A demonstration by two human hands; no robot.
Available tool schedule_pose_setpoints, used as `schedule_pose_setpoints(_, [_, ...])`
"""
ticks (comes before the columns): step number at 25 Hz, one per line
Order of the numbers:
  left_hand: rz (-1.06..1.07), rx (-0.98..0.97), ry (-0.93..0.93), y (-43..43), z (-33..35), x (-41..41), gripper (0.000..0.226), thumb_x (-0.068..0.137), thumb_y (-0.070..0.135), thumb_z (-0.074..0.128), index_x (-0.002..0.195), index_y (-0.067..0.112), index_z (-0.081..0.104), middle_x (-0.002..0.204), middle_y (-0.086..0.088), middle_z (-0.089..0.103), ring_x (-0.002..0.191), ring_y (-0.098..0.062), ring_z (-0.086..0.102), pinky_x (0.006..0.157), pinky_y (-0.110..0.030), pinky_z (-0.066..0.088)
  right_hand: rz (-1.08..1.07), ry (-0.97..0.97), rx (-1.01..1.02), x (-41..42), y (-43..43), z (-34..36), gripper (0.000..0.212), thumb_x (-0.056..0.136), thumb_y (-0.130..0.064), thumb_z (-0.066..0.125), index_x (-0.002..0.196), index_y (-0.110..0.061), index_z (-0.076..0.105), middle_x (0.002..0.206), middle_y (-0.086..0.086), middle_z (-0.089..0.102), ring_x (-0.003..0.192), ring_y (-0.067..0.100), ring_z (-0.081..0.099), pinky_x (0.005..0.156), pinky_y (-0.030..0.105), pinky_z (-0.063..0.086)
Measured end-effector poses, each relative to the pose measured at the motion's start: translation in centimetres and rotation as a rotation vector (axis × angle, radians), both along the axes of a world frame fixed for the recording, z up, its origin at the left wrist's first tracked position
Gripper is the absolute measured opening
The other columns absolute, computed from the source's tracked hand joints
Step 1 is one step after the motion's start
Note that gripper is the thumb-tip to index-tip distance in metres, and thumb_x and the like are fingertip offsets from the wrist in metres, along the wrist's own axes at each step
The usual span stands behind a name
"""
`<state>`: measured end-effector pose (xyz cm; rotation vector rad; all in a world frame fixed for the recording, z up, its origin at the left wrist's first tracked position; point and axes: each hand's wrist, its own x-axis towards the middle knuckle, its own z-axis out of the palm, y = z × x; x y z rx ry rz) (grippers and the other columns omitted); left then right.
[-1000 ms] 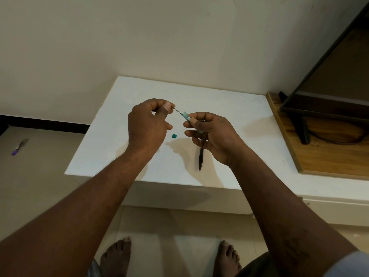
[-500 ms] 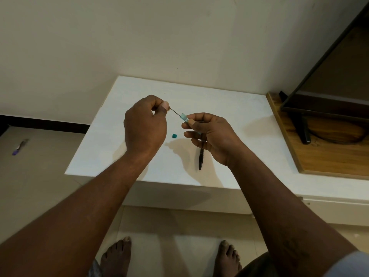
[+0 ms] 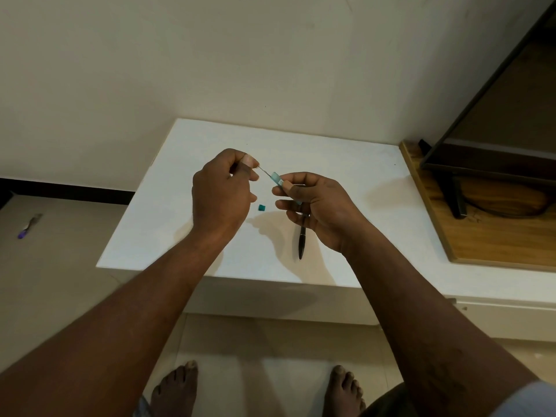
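My right hand (image 3: 319, 206) grips a small pale-teal lead case (image 3: 277, 179) between thumb and fingers, its open end pointing up and left. My left hand (image 3: 221, 194) pinches a thin dark lead (image 3: 264, 172) between thumb and forefinger; the lead's far end sits at the case's mouth. A tiny teal cap (image 3: 262, 207) lies on the white table (image 3: 361, 176) between the hands. A black mechanical pencil (image 3: 302, 241) lies on the table under my right hand, its upper part hidden by the fingers.
A wooden board (image 3: 487, 236) with a dark screen's stand (image 3: 457, 197) fills the right side. The wall rises behind the table. On the floor at far left lies a purple-handled tool (image 3: 28, 226). My bare feet (image 3: 174, 386) stand below the table's front edge.
My left hand drew away to the left and pulled more of the lead out of the case, then came back a little. The right hand barely shifted.
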<state>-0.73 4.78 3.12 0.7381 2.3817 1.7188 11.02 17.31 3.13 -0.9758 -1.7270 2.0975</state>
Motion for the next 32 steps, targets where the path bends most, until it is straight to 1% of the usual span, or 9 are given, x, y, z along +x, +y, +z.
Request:
schedule_pose_setpoints(4, [-0.03,0.019,-0.103,-0.12,0.27,-0.01,0.031,0.107,0.034,0.048,0.109,0.017,0.074,0.095,0.004,0.077,0.064,-0.015,0.073,0.053,-0.019,0.051,-0.006,0.005,-0.008,0.02,-0.02,0.02,0.015,0.104,-0.014,0.064,0.108,-0.018,0.078,0.099,0.001,0.083,0.084,0.014,0.078,0.076,0.029,0.058])
schedule_pose_setpoints(8, [-0.047,0.028,-0.122,-0.1,0.26,0.12,0.027,0.102,0.041,0.059,0.104,0.019,0.073,0.093,0.007,0.077,0.061,-0.01,0.073,0.053,-0.019,0.052,-0.004,0.012,-0.016,0.08,-0.05,0.07,0.015,0.104,-0.014,0.064,0.11,-0.017,0.077,0.1,0.001,0.083,0.084,0.013,0.078,0.076,0.028,0.058])
schedule_pose_setpoints(12, [-0.088,0.013,-0.118,-0.17,0.08,0.25,0.019,0.097,0.038,0.066,0.099,0.02,0.074,0.091,0.005,0.077,0.061,-0.007,0.073,0.051,-0.014,0.053,0.006,0.012,-0.014,0.12,-0.11,0.07,0.015,0.104,-0.014,0.064,0.11,-0.017,0.077,0.101,0.001,0.083,0.086,0.014,0.078,0.076,0.028,0.058])
schedule_pose_setpoints(14, [-0.106,-0.005,-0.13,-0.21,0.07,0.37,0.017,0.098,0.034,0.066,0.099,0.02,0.075,0.091,0.005,0.078,0.062,-0.009,0.074,0.053,-0.018,0.054,0.0,0.013,0.013,0.15,-0.13,0.17,0.014,0.104,-0.015,0.065,0.109,-0.018,0.077,0.1,0.0,0.084,0.085,0.013,0.078,0.075,0.028,0.057])
schedule_pose_setpoints(16, [-0.117,-0.035,-0.227,-0.14,0.16,0.41,0.021,0.101,0.034,0.061,0.104,0.019,0.075,0.095,0.004,0.079,0.067,-0.013,0.075,0.06,-0.026,0.057,-0.031,-0.014,0.195,0.16,-0.12,0.26,0.012,0.102,-0.017,0.067,0.106,-0.021,0.078,0.096,-0.003,0.083,0.082,0.01,0.078,0.072,0.025,0.054])
schedule_pose_setpoints(19, [-0.17,-0.088,-0.544,-0.14,0.53,0.46,0.036,0.107,0.039,0.049,0.111,0.015,0.075,0.103,0.001,0.08,0.082,-0.023,0.078,0.071,-0.033,0.061,-0.086,-0.113,0.727,0.23,-0.05,0.12,0.01,0.097,-0.023,0.072,0.101,-0.031,0.078,0.089,-0.01,0.078,0.082,0.008,0.074,0.073,0.023,0.055])
schedule_pose_setpoints(20, [-0.189,-0.091,-0.615,-0.2,0.64,0.5,0.039,0.108,0.041,0.046,0.111,0.015,0.075,0.102,0.001,0.081,0.083,-0.024,0.079,0.072,-0.033,0.062,-0.081,-0.125,0.825,0.28,-0.13,0.03,0.012,0.097,-0.025,0.072,0.104,-0.033,0.078,0.089,-0.012,0.077,0.083,0.008,0.073,0.076,0.023,0.056])
schedule_pose_setpoints(23, [-0.22,-0.042,-0.696,-0.42,0.79,0.6,0.042,0.108,0.043,0.045,0.108,0.014,0.076,0.099,0.0,0.082,0.083,-0.025,0.08,0.069,-0.033,0.062,-0.062,-0.13,0.899,0.36,-0.3,-0.13,0.02,0.098,-0.025,0.072,0.116,-0.032,0.075,0.088,-0.012,0.075,0.084,0.007,0.072,0.08,0.024,0.057])
schedule_pose_setpoints(32, [-0.242,-0.059,-0.718,-0.6,0.73,0.56,0.032,0.108,0.03,0.049,0.11,0.013,0.076,0.099,-0.001,0.082,0.085,-0.024,0.08,0.072,-0.031,0.062,-0.058,-0.15,0.952,0.24,-0.19,0.0,0.016,0.099,-0.025,0.071,0.113,-0.028,0.079,0.094,-0.011,0.076,0.089,0.011,0.072,0.087,0.034,0.06])
